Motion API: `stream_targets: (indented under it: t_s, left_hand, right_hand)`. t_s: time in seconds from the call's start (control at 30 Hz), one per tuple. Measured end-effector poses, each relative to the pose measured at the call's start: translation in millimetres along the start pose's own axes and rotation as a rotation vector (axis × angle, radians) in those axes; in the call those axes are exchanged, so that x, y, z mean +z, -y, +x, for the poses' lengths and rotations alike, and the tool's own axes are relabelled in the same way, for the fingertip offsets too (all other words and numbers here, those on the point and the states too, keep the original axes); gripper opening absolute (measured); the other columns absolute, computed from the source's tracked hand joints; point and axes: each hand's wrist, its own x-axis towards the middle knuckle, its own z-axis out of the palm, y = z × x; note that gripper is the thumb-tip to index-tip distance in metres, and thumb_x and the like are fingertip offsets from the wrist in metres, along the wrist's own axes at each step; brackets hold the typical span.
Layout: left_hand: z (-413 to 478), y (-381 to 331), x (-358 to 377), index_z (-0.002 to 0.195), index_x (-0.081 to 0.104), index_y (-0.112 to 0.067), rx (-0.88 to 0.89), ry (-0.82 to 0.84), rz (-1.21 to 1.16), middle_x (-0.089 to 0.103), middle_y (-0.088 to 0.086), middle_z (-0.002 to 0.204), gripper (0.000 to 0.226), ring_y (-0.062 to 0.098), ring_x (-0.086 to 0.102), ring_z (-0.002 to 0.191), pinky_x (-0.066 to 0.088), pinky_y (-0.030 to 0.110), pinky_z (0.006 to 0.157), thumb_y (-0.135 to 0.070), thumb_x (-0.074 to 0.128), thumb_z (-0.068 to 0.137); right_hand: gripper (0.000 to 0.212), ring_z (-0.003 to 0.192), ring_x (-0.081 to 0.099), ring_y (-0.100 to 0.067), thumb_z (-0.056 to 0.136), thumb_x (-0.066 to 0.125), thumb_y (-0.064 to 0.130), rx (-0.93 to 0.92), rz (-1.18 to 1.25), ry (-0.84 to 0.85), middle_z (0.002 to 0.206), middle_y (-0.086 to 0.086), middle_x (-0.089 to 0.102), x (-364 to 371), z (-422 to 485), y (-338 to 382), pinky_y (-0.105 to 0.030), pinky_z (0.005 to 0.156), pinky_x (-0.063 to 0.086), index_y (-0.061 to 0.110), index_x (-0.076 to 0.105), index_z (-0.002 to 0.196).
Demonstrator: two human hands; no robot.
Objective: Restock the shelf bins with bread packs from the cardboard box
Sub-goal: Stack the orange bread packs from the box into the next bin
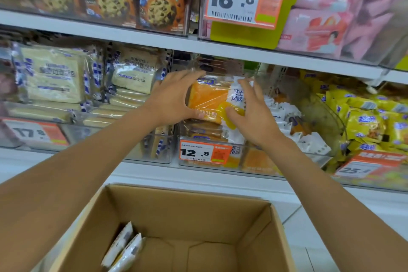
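An orange and white bread pack (213, 99) lies on top of a stack in a clear shelf bin (249, 161) on the middle shelf. My left hand (174, 97) grips the pack's left edge, fingers over the top and thumb beneath. My right hand (251, 108) touches its right side with spread fingers, thumb on the yellow part. Below, an open cardboard box (254, 216) holds two white bread packs (124, 247) leaning in its left corner.
Pale toast packs (53, 77) fill the bins on the left. Yellow snack bags (366, 121) fill the bin on the right. Cookie packs (114, 0) and pink packs (320, 24) sit on the shelf above. Orange price tags (205, 152) hang on the bin fronts.
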Motion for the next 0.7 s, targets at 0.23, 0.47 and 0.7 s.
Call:
stream_targets:
  t_s: [0.23, 0.47, 0.7]
  left_hand:
    - [-0.8, 3.3, -6.2, 0.151, 0.015, -0.045, -0.056, 0.128, -0.011, 0.012, -0.006, 0.163, 0.110, 0.024, 0.011, 0.149, 0.019, 0.057, 0.116, -0.057, 0.083, 0.065]
    - [-72.8, -21.5, 9.6, 0.133, 0.045, -0.024, -0.140, -0.422, -0.166, 0.054, 0.000, 0.120, 0.060, 0.021, 0.050, 0.111, 0.042, 0.029, 0.090, -0.035, 0.075, 0.083]
    - [-204.1, -15.1, 94.8, 0.092, 0.055, -0.025, -0.392, -0.030, -0.407, 0.054, -0.008, 0.081, 0.014, 0.009, 0.053, 0.073, 0.046, 0.030, 0.067, -0.015, 0.062, 0.085]
  right_hand:
    - [0.079, 0.150, 0.001, -0.024, 0.093, 0.058, 0.046, -0.010, 0.084, 0.090, 0.162, 0.004, -0.010, -0.8, 1.8, -0.1, -0.048, 0.119, 0.018, 0.040, 0.006, 0.153]
    - [0.067, 0.146, 0.018, -0.022, 0.090, 0.065, 0.035, -0.135, 0.068, -0.315, 0.159, -0.002, 0.013, 11.4, -60.7, 15.9, -0.045, 0.116, 0.027, 0.035, 0.031, 0.148]
    - [0.013, 0.087, 0.052, -0.006, 0.086, 0.064, 0.015, -0.015, 0.187, 0.144, 0.095, 0.016, 0.050, 99.0, -172.8, -4.8, -0.020, 0.078, 0.040, 0.024, 0.064, 0.095]
